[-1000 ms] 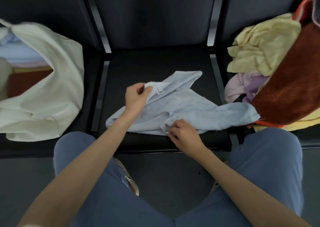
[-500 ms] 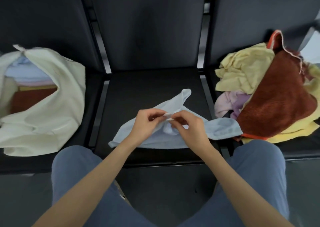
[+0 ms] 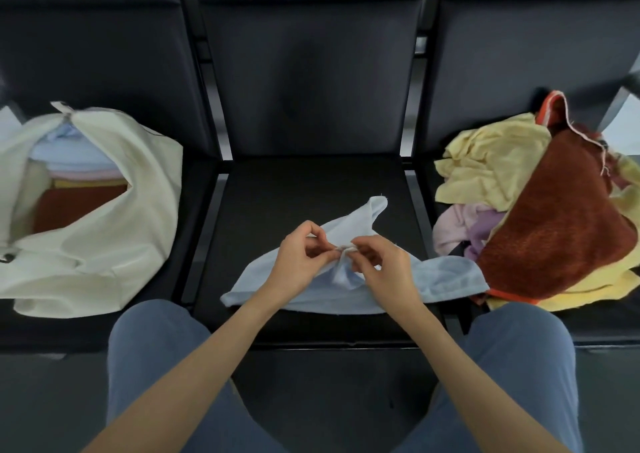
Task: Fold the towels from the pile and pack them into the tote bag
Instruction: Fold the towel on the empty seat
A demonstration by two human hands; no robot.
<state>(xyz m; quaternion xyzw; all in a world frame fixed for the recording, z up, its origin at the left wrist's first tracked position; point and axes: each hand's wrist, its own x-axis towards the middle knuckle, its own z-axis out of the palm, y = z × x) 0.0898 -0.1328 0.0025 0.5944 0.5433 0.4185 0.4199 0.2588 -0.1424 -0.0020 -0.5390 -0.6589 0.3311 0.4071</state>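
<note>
Two forearms reach in from below. Left seat: cream fabric tote bag (image 3: 104,241), folded towels inside. Middle black seat (image 3: 301,189): your left hand (image 3: 298,262) and right hand (image 3: 388,272) nearly touch, fingers curled, both pinching one bunched edge of the crumpled light blue towel (image 3: 446,276). Right seat: heaped yellow, purple and rust towel pile (image 3: 554,217).

tote bag (image 3: 104,244) left side cropped, seemingly
</note>
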